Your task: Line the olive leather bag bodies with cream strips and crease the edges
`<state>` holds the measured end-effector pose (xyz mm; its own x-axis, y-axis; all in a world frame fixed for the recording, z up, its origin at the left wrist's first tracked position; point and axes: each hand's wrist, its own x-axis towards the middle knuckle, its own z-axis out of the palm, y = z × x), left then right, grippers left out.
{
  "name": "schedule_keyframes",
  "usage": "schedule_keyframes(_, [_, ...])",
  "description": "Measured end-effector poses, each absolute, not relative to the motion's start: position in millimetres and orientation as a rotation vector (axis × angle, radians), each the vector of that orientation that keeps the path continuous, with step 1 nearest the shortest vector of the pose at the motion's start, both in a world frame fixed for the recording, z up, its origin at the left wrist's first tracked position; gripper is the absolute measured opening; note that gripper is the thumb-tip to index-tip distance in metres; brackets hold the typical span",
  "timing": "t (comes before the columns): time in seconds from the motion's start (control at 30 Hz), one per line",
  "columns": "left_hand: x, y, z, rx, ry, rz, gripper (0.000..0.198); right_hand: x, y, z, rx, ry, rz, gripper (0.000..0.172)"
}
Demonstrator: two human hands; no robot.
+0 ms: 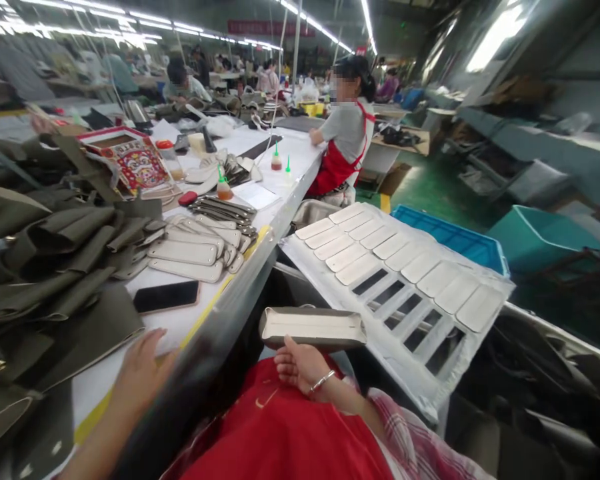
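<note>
Workpiece (313, 327), cream-faced with olive sides, between the tabletop's (99, 381) right edge and the rack's (385, 340) left edge. Right hand (303, 365) curls at its near side; whether it grips, I cannot tell. Left hand (143, 367) is spread, holding nothing. Weak support could let the workpiece drop.

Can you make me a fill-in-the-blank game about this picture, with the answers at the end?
1. The ____ of the right hand points up toward the dark-edged pale piece.
2. On the table, a dark-screened ____ lies just beyond the left hand.
3. The little bottles have pointy tips coloured ____.
4. The strip along the table's edge is coloured ____.

Missing words: thumb; phone; green; yellow.
</note>
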<state>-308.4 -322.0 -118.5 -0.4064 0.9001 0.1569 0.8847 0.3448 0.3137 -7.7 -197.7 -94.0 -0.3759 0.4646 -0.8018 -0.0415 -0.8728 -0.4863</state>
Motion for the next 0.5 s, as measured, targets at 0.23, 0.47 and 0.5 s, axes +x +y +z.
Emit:
schedule_keyframes(0.23, [-348,-355,-123,1.416,2.656,0.168,0.069,-2,-202,-95,-1.596,-0.666,2.226,0.041])
schedule_keyframes(0.47, [-339,-332,-91,1.059,2.686,0.252,0.074,-24,-200,-86,-1.593,-0.801,2.377,0.049])
schedule_keyframes(0.5, [-338,-332,-88,1.03,2.703,0.258,0.073,-26,-200,-86,-1.569,-0.813,2.397,0.051])
